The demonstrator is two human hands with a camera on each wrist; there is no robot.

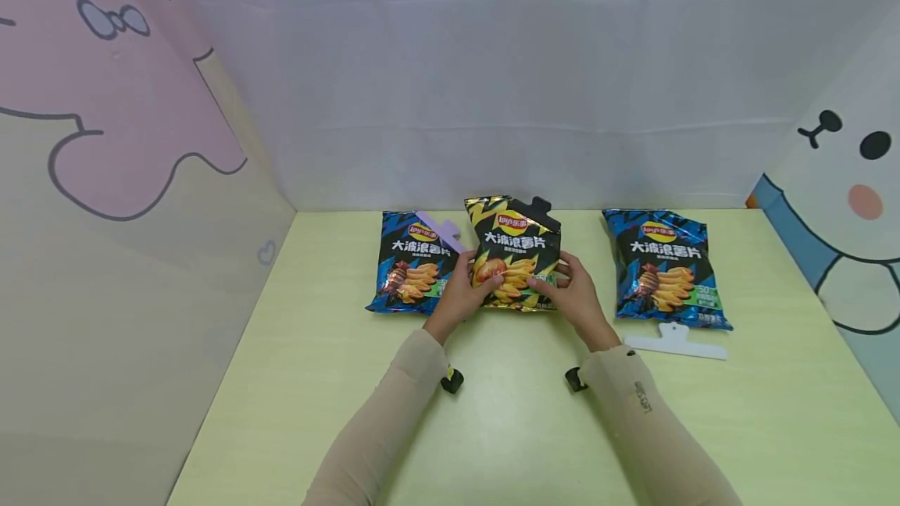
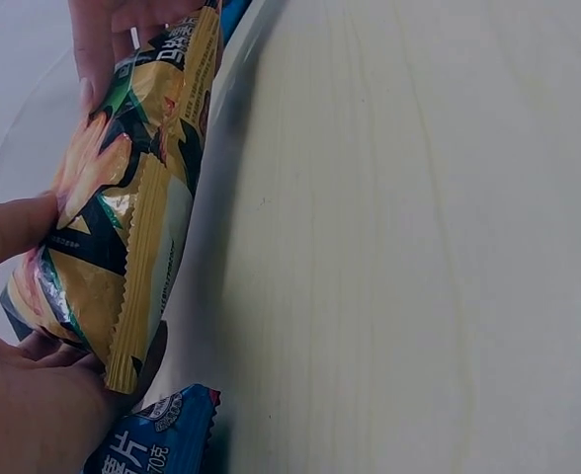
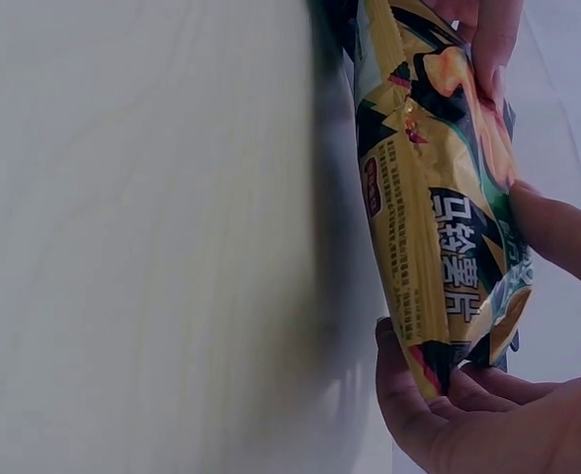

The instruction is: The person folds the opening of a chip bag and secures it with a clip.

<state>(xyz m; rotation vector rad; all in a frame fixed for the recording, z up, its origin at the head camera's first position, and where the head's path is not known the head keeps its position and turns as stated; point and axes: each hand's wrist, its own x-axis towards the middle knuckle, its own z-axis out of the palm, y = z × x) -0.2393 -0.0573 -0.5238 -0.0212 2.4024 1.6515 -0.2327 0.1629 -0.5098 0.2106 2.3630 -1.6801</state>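
Observation:
Both hands hold a black-and-yellow bag of potato chips from its two sides. My left hand grips the left edge, thumb on the front and fingers behind. On the opposite edge, my right hand does the same, and the right wrist view shows its fingers under the bag. A black bag clip sits across the bag's top right corner. The lower seam faces the left wrist camera. Just left, a blue bag of chips with a purple clip lies partly behind the left hand.
Another blue bag of chips lies on the right part of the pale yellow table. A white bag clip rests just below that bag. A white cloth wall rises behind the table's far edge.

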